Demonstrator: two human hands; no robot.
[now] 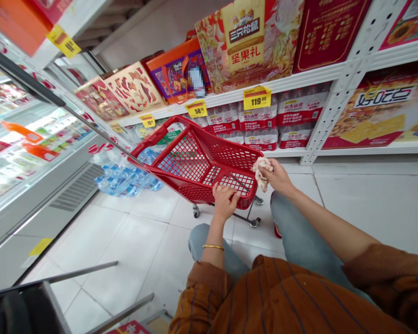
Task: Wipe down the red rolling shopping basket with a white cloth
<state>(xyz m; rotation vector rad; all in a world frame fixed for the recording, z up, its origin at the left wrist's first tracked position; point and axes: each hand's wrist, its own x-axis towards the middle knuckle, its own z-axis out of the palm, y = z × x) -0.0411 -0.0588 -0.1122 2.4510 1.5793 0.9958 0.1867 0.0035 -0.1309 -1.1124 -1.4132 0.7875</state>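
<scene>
A small red plastic shopping cart [212, 191] with perforated sides stands in front of me on its wheels, with nothing visible in its basket. My left hand [225, 200] rests on the cart's near rim, its fingers curled over the edge. A crumpled, pale pink-and-white cloth [262, 170] is bunched in my right hand [277, 176], beside the cart's right end. The cloth meets the red rim there. Some of the right fingers are hidden behind it.
White shelving [308, 155] runs along the far side, holding gift boxes [247, 46] and packs of bottled water [257, 116]. Large blue-tinted bottles [125, 178] stand on the floor behind the cart. A refrigerated display [61, 185] lines the left, and metal bars [87, 271] jut in at lower left.
</scene>
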